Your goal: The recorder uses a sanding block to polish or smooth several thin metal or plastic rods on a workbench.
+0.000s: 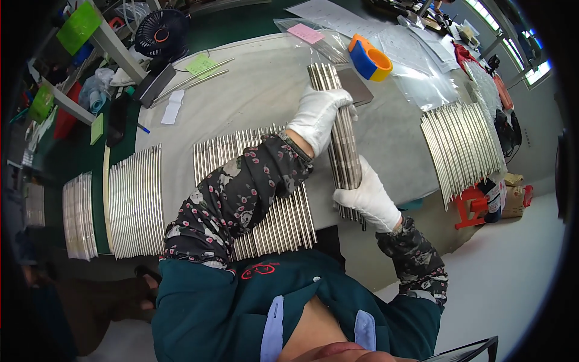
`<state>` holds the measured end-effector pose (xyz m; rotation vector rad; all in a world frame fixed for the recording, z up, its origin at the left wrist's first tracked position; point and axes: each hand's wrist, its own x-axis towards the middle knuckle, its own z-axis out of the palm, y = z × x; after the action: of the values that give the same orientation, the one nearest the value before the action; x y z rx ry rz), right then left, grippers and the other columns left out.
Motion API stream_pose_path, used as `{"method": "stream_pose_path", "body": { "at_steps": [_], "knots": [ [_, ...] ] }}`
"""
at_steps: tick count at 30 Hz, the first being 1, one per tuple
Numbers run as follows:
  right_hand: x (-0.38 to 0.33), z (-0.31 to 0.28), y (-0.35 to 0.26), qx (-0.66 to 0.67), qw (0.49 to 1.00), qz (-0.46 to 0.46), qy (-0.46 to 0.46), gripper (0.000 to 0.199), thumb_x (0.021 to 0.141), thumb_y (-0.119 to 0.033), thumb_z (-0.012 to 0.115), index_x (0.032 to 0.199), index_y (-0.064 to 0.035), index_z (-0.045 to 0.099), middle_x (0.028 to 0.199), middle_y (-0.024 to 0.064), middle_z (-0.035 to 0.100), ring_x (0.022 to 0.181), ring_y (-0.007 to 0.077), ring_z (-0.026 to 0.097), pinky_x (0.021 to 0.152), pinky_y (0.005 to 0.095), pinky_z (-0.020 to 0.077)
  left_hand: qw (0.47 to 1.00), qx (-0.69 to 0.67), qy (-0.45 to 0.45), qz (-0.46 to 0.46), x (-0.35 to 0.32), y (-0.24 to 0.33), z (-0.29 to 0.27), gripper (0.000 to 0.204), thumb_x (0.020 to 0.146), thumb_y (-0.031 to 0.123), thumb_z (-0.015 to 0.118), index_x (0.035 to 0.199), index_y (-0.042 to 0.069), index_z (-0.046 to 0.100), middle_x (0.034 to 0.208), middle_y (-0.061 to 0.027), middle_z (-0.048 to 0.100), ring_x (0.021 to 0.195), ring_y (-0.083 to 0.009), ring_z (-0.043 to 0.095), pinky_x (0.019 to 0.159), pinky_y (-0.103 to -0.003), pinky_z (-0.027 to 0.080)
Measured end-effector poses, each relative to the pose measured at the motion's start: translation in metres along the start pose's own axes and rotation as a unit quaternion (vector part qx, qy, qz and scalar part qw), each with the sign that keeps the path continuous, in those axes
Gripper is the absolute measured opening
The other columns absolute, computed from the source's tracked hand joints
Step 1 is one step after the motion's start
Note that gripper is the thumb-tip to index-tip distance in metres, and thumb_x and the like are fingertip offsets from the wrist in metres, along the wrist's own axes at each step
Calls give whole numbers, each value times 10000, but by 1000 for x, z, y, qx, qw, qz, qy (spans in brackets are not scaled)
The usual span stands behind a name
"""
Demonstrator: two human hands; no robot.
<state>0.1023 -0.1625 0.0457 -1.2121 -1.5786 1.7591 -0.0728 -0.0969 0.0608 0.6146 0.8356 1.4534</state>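
Note:
Both hands wear white gloves and hold one bundle of long shiny metal rods (344,142) above a grey-covered table (259,90). My left hand (318,111) grips the bundle near its far end. My right hand (368,199) clasps it near the end closest to me. The bundle runs away from me, slightly tilted. Under my left forearm lies a wide row of the same rods (283,220), side by side on the table.
More rod rows lie at the left (136,202), far left (78,214) and right (461,145). A blue and orange tape dispenser (369,57), clear plastic bags (416,72), a pink note (306,32) and a black fan (160,33) sit at the back. A red stool (471,205) stands at the right.

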Motion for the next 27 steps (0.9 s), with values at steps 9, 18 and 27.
{"method": "stream_pose_path", "body": {
  "at_steps": [9, 18, 27],
  "knots": [
    [-9, 29, 19, -202, 972, 102, 61, 698, 710, -139, 752, 1311, 55, 454, 1021, 167, 670, 916, 242, 683, 822, 350, 548, 921, 283, 220, 155, -8, -76, -38, 504, 794, 54, 680, 1257, -32, 500, 1076, -170, 610, 935, -268, 625, 813, -396, 510],
    [-6, 8, -5, -627, 777, -50, 27, 553, 832, -520, 702, 939, 13, 600, 800, 226, 699, 727, 409, 701, 657, 481, 561, 646, 721, 47, 248, -37, -64, -45, 622, 838, 421, 673, 1330, 57, 562, 1438, -191, 433, 1389, -398, 348, 1172, -635, 157],
    [21, -97, 28, -485, 859, 0, 163, 362, 888, -389, 695, 917, -29, 681, 826, 156, 723, 782, 362, 708, 736, 431, 553, 474, 739, -392, 276, -35, -45, -60, 772, 889, 604, 570, 1466, 104, 453, 1577, -227, 334, 1451, -446, 313, 1181, -644, 183]
  ]
}}
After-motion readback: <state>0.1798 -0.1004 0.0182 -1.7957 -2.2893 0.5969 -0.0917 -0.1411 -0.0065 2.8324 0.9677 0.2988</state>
